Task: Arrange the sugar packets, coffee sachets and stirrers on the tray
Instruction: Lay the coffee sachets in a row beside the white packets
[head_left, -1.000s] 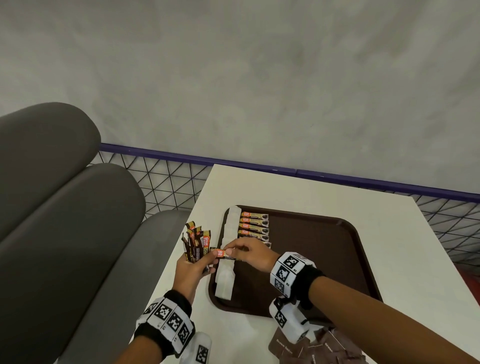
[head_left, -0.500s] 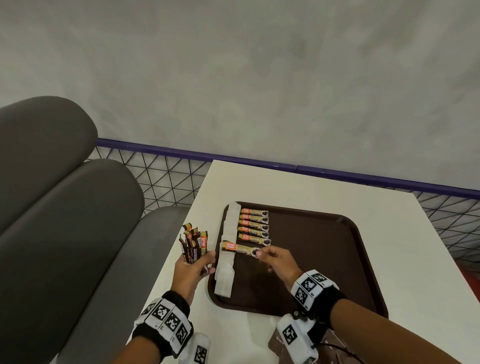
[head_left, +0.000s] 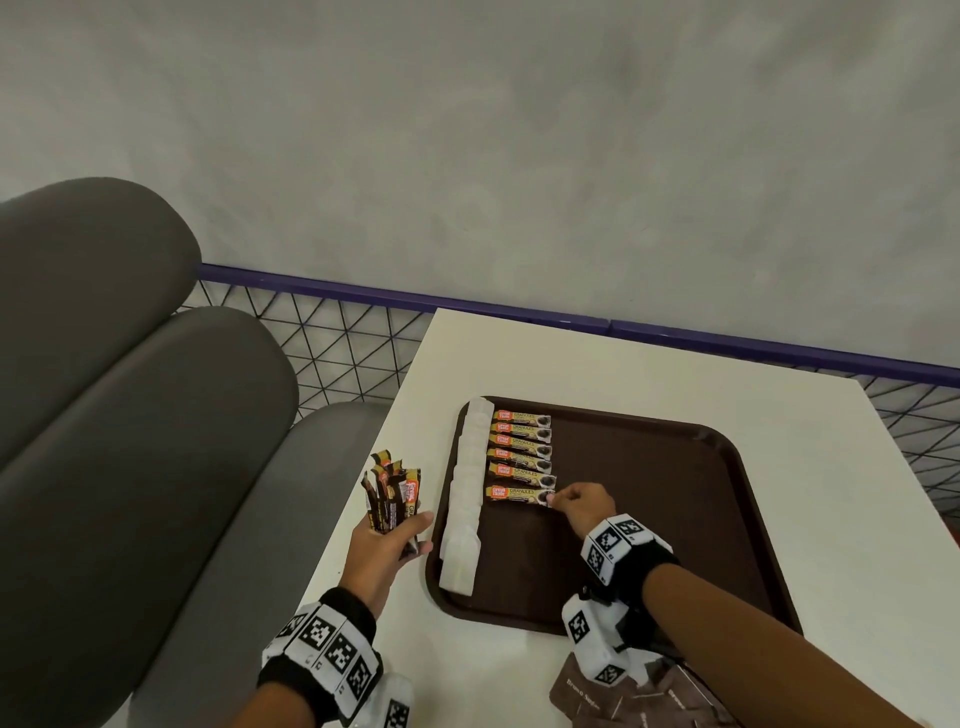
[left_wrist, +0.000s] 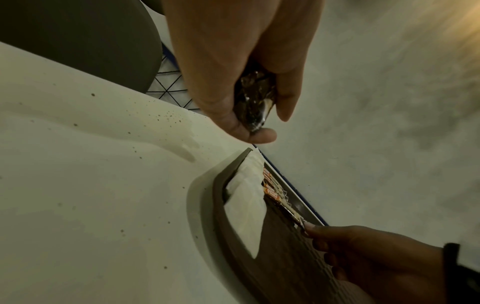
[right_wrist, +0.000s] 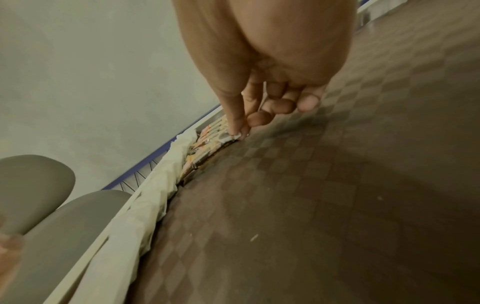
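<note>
A brown tray (head_left: 675, 519) lies on the white table (head_left: 597, 364). Along its left edge runs a column of white sugar packets (head_left: 467, 488), with a row of several coffee sachets (head_left: 521, 447) beside it. My right hand (head_left: 576, 506) pinches the right end of the nearest coffee sachet (head_left: 517, 493), which lies flat on the tray; the pinch also shows in the right wrist view (right_wrist: 237, 133). My left hand (head_left: 395, 540) hovers left of the tray and grips a bunch of coffee sachets (head_left: 392, 493), seen end-on in the left wrist view (left_wrist: 255, 98).
Brown packets (head_left: 639, 696) lie on the table near its front edge, under my right forearm. A grey padded bench (head_left: 130, 415) stands to the left. A purple rail with wire mesh (head_left: 337, 343) runs behind the table. Most of the tray floor is bare.
My right hand took one sachet from the left hand, carried it right over the sugar packets and set it down as the nearest sachet in the row. The left hand kept its bunch.
</note>
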